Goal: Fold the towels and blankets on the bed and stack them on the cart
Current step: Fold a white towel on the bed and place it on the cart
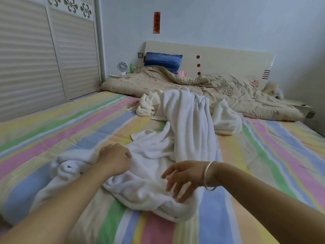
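The white towel (177, 138) in front of you is thick, fluffy terry, rumpled into a long rope-like heap on the smooth striped sheet (70, 131); its long axis runs from the near middle of the bed away toward the far puffy beige quilt (219, 88) and the blue pillow (163, 62). A smaller cream towel (146, 104) lies bunched just left of its far end. Your left hand (114, 161) curls its fingers into the towel's near left folds, gripping the cloth, while your right hand (182, 176), with a thin metal bracelet (209, 176) on the wrist, is spread wide over the near end.
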`<act>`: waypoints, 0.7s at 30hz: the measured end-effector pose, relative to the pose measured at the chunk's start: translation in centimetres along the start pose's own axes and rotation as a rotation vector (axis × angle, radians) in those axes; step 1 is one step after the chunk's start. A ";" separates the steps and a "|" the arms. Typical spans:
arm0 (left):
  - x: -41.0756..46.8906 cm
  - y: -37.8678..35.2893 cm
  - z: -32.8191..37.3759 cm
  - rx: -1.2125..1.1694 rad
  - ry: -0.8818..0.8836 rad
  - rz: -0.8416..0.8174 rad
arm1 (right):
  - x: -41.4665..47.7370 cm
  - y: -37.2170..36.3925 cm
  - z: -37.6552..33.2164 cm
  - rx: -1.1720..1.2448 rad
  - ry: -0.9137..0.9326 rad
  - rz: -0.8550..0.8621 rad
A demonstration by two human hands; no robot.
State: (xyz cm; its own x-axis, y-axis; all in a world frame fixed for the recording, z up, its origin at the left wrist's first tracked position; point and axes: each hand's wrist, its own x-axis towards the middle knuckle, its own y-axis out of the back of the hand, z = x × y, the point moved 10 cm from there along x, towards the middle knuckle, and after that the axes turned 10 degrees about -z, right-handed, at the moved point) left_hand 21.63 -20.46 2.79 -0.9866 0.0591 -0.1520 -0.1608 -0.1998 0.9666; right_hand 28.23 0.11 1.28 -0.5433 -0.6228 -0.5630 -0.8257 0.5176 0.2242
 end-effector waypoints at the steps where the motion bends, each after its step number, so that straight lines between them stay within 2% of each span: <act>1: -0.4 0.2 1.4 -0.075 -0.040 0.047 | 0.2 1.8 0.0 0.037 0.056 0.134; 2: -0.8 0.2 3.3 -0.134 -0.089 0.085 | 0.0 4.7 0.2 -0.033 0.087 0.337; 4: -1.4 -0.7 6.5 -0.252 -0.177 0.083 | -1.7 10.2 0.0 -0.444 0.004 0.774; 5: -1.6 -1.8 8.0 -0.307 -0.207 0.040 | -2.0 11.5 0.0 -0.607 -0.054 0.887; 6: -1.5 -2.8 9.2 -0.348 -0.227 -0.008 | -1.6 12.6 0.7 -0.661 -0.117 0.907; 8: -1.5 -4.7 10.8 -0.392 -0.237 -0.078 | 0.1 13.6 3.6 -0.589 -0.264 0.813; 10: -1.2 -5.4 11.3 -0.453 -0.208 -0.099 | 0.9 13.8 5.5 -0.615 -0.395 0.731; 13: -0.3 -5.3 11.3 -0.643 -0.122 -0.141 | -0.6 13.2 5.4 -0.724 -0.365 0.650; 16: 0.6 -5.3 13.2 -0.878 -0.089 -0.183 | -4.4 10.5 6.9 -0.755 -0.393 0.356; 17: 0.6 -5.6 14.2 -0.952 -0.083 -0.205 | -5.7 9.2 7.9 -0.715 -0.413 0.252; 19: 0.2 -7.1 17.1 -1.075 -0.067 -0.273 | -8.7 6.7 10.6 -0.455 -0.447 0.094; 21: -0.4 -8.6 19.9 -1.031 -0.062 -0.305 | -10.9 4.8 11.8 -0.228 -0.447 0.008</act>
State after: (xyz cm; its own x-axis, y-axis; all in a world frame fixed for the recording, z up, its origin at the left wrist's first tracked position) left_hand 23.93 0.66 -1.34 -0.9029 0.2895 -0.3179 -0.3733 -0.8947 0.2454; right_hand 31.95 16.35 -0.90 -0.4724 -0.2815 -0.8352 -0.8612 0.3490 0.3695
